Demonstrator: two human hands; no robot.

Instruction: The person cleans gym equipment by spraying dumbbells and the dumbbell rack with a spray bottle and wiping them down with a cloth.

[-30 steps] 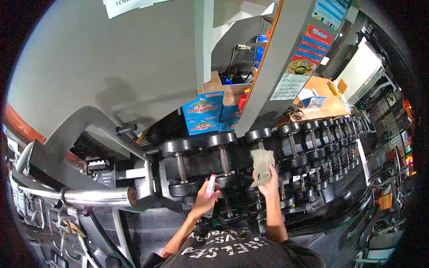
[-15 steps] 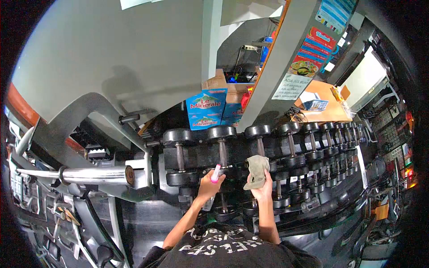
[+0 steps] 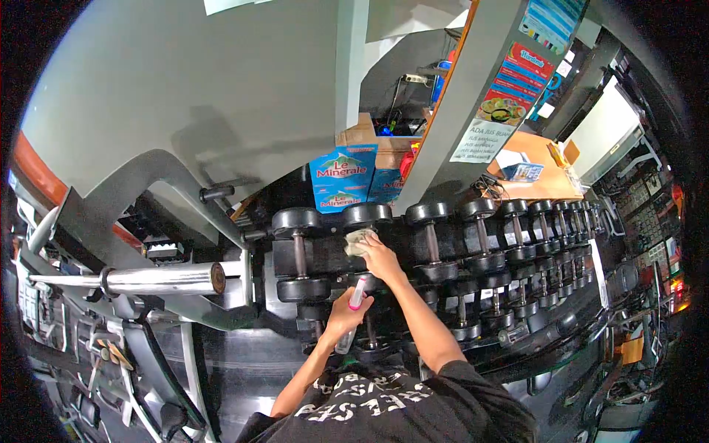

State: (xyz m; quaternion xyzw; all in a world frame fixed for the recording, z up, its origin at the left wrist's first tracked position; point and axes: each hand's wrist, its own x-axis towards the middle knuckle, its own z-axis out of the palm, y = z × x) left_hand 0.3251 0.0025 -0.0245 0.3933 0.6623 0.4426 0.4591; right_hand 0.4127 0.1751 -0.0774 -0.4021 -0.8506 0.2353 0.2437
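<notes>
My left hand [image 3: 347, 313] is closed round a clear spray bottle [image 3: 358, 292] with a pink and white top, held in front of the dumbbell rack. My right hand [image 3: 380, 258] grips a grey-green cloth [image 3: 360, 243] and presses it against the second dumbbell from the left [image 3: 367, 215], just below its upper head. The cloth and fingers cover most of that dumbbell's handle. To the left lies another black dumbbell [image 3: 299, 255] with a bare metal handle, and to the right a further one [image 3: 432, 242].
A thick chrome bar [image 3: 162, 280] on a grey machine frame juts in from the left. Blue cartons [image 3: 343, 177] stand behind the rack, beside a grey pillar [image 3: 450, 111] with posters. A wooden desk [image 3: 535, 151] is at the back right.
My right hand has moved left and up with the cloth, from in front of the third dumbbell onto the second. My left hand with the bottle has barely shifted.
</notes>
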